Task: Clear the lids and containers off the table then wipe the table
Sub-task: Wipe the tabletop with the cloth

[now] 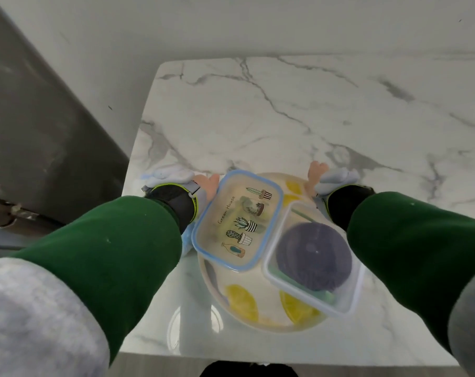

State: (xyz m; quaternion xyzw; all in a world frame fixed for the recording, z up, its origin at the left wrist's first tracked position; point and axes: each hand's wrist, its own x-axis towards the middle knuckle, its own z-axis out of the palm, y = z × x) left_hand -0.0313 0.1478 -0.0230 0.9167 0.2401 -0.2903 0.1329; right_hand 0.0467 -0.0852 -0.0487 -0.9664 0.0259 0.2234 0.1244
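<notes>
A round cream tray [269, 300] with yellow lemon prints is gripped at its far edge on both sides: my left hand [203, 185] on the left rim, my right hand [319, 174] on the right rim. On the tray lies a blue-rimmed rectangular container [236, 219] printed with potted plants and "Green House". To its right sits a clear rectangular container [312, 257] with a dark purple round lid [312, 257] and a green piece inside. Both hands wear grey fingerless gloves. The marble table [285, 110] lies beneath; I cannot tell whether the tray touches it.
Something light blue [186, 242] shows under my left wrist, mostly hidden by the sleeve. A white wall stands behind the table's far edge. A grey floor area [40, 118] lies to the left. The table's near edge runs just below the tray.
</notes>
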